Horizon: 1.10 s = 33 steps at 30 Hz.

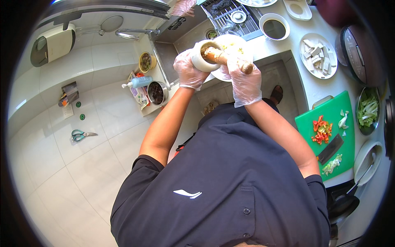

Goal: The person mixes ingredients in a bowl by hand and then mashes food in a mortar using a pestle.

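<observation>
In a clear plastic glove, my left hand (189, 72) grips a pale stone mortar (197, 58), its mouth tilted toward my right side. My right hand (246, 85), gloved the same way, holds a wooden pestle (220, 57) near its knobbed end. The pestle's head lies inside the mortar's mouth, with pale mashed bits stuck to it. Behind and partly below them is a white plate (248, 51) carrying small yellowish pieces. The mortar and my right hand cover part of that plate.
A sink (166, 55) with a drying rack (220, 14) adjoins the counter. A bowl of dark liquid (274, 29) and a plate of white slices (319, 57) stand rightward. A green cutting board (304, 117) bears chopped vegetables and a cleaver (331, 148). Leftward sits a pot (163, 88).
</observation>
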Each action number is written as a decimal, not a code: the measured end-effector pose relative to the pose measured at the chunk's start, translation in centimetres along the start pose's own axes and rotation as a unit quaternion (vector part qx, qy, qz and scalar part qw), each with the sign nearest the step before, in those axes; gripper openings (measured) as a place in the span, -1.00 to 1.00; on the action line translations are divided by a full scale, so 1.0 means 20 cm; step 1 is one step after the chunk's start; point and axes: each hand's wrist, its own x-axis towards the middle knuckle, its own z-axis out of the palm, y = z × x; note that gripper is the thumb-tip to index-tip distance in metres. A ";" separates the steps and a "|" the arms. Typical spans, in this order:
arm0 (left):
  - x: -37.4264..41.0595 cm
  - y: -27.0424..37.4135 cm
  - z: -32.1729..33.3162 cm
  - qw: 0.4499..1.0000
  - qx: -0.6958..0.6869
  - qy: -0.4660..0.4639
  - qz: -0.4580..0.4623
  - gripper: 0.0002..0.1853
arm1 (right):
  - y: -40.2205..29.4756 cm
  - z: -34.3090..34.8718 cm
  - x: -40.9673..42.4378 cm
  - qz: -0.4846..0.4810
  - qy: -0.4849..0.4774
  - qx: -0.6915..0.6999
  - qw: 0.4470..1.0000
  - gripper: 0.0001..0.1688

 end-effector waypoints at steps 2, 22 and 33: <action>-0.01 0.00 0.00 1.000 0.015 -0.007 -0.003 -0.48 | -0.02 -0.04 -0.01 0.013 0.008 0.004 1.000 -0.69; -0.06 0.02 -0.08 0.993 -0.093 -0.025 -0.070 -0.47 | -0.29 -0.16 -0.01 -0.007 -0.059 -0.053 0.997 -0.70; 0.05 0.08 -0.17 0.995 0.039 -0.011 0.091 -0.35 | -0.31 -0.04 0.09 -0.223 -0.193 -0.353 0.888 -0.67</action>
